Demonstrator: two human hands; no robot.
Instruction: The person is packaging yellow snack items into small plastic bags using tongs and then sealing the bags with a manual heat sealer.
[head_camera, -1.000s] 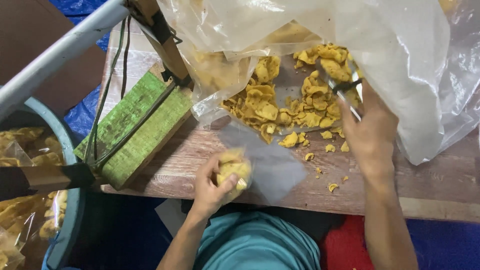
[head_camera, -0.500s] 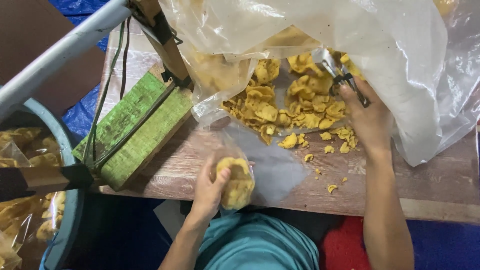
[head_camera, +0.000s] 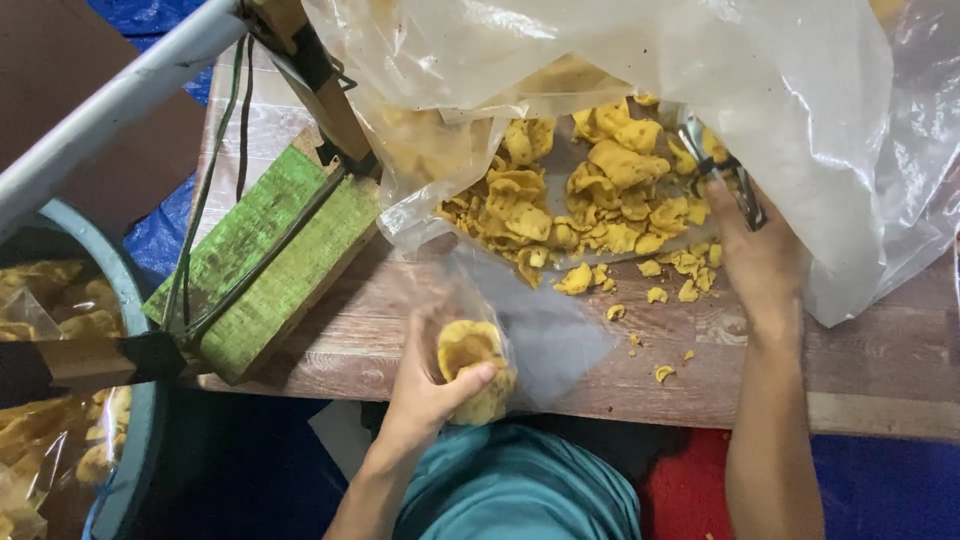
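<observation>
A blue tub (head_camera: 140, 420) of bagged yellow crisps is sitting far to the left of the wooden table (head_camera: 880, 350); a green wooden block (head_camera: 270, 255) with a dark bar and cords across it is lying on the table's left end, with a wooden arm (head_camera: 315, 80) slanting up from it and a white pipe (head_camera: 110, 100) crossing above; the left hand (head_camera: 425, 385) is hovering at the table's near edge, just right of the block, fingers and thumb clasping a small clear bag (head_camera: 475, 370) part filled with yellow crisps, its open top spreading flat on the table; a heap of loose crisps (head_camera: 590, 200) is spilling onto the table's far middle from a large clear plastic sack (head_camera: 780, 110) that is draping over the table's right half; a few crumbs are lying on the table between heap and near edge; the right hand (head_camera: 760, 255) is reaching into the sack's mouth, fingers wrapping the handle of metal tongs (head_camera: 720, 165) whose tips are lying among the crisps.
</observation>
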